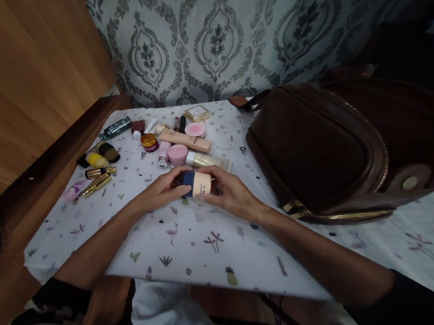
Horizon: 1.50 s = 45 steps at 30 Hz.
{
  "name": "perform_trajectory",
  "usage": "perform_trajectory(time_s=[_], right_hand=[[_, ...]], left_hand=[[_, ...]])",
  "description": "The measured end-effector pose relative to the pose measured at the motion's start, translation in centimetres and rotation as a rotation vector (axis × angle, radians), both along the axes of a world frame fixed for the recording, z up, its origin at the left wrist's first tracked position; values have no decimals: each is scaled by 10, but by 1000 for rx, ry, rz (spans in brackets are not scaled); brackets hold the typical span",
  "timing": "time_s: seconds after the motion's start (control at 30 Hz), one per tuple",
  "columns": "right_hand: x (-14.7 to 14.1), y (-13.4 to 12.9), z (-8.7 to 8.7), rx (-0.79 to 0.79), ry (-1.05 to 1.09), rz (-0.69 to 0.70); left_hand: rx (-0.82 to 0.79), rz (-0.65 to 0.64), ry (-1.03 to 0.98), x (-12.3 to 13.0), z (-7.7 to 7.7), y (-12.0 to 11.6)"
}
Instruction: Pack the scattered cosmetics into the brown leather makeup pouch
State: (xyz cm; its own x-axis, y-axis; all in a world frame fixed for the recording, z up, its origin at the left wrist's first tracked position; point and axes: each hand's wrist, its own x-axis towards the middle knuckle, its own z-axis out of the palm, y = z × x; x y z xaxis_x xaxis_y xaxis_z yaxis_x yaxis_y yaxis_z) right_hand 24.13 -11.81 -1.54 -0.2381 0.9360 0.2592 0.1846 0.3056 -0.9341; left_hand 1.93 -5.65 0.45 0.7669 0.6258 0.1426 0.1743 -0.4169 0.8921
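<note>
Between my two hands is a small jar (pixel 201 183) with a dark blue end and a peach end with small print, tilted on its side just over the cloth. Fingers of my left hand (pixel 164 188) grip its blue end. My right hand (pixel 227 190) holds the peach end. Just beyond lie a cream tube with a white cap (pixel 204 160), a round pink container (pixel 178 155) and a long peach tube (pixel 185 140). A red jar with an amber lid (pixel 149 142) sits further left.
A big brown leather bag (pixel 320 153) fills the right of the patterned tablecloth (pixel 191 263). Gold tubes (pixel 97 185), a yellow item (pixel 96 159) and a dark green package (pixel 116 127) lie at the left. Wallpaper rises behind; wooden panelling stands left.
</note>
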Motion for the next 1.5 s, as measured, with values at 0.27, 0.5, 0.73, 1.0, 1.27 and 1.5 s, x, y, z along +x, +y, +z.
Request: perform_trajectory(time_s=[0.27,0.5,0.73,1.0,1.27,1.5], right_hand=[[-2,-1,2,67,21,21],[1,7,-7,11,112,10],[3,4,-6,55,68,-5],[1,3,-3,35,94,10],[3,1,5,-187,223,20],[-1,3,9,-495,468,131]], left_hand=[[19,201,-1,8,-2,-1],[-19,62,-50,0,-4,2],[-148,94,-90,3,-8,4],[-99,127,-93,2,-9,5],[60,81,-89,3,-6,4],[229,116,-50,4,-2,-2]])
